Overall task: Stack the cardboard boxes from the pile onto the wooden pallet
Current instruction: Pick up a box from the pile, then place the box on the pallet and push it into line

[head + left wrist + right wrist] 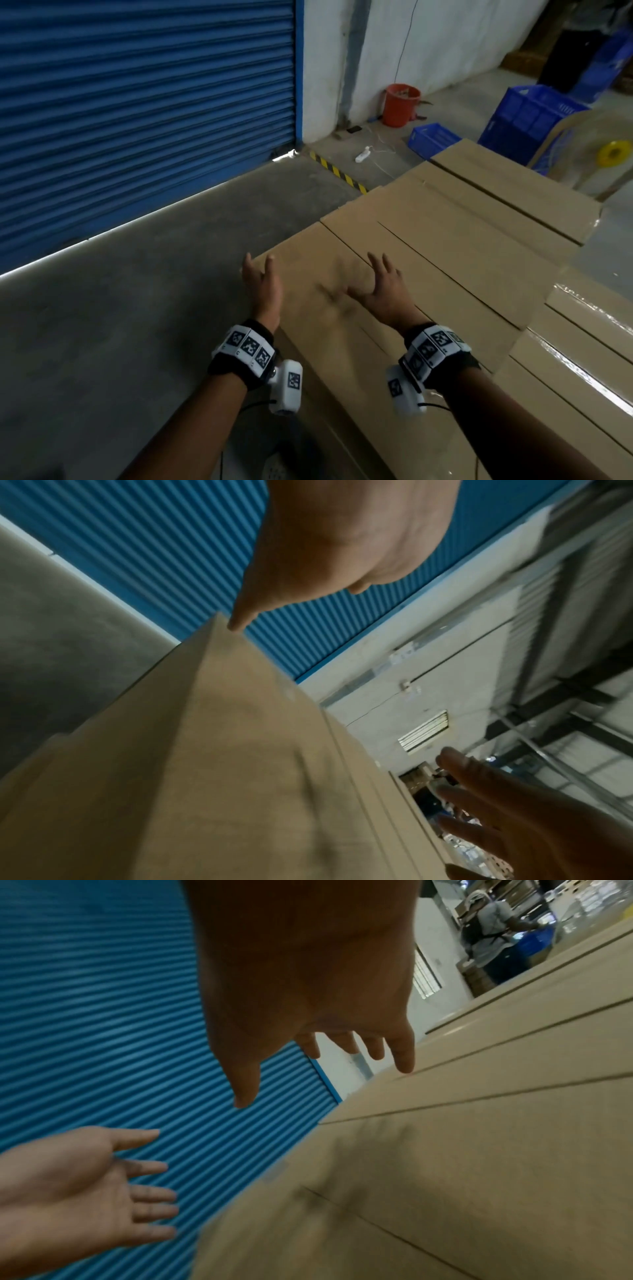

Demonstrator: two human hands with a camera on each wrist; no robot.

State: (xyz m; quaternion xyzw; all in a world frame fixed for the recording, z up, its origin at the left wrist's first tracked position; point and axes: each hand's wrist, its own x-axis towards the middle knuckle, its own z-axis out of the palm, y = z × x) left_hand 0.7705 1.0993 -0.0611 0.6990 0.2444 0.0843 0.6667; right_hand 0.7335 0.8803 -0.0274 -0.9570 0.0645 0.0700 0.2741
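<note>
Long flat cardboard boxes (428, 240) lie side by side in a stack that fills the middle and right of the head view. My left hand (262, 286) hovers over the near left edge of the nearest box (246, 764), fingers spread and holding nothing. My right hand (383, 289) floats just above the top of the same box (445, 1177), fingers straight and apart, casting a shadow on the cardboard. In the right wrist view the left hand (103, 1183) shows palm up beside the box edge. No wooden pallet is in view.
A blue roller shutter (137, 113) closes the left side above a bare concrete floor (120, 308). Behind the boxes stand an orange bucket (399, 104), blue crates (524, 116) and a floor fan (596, 157). More boxes wrapped in clear film (582, 342) lie at the right.
</note>
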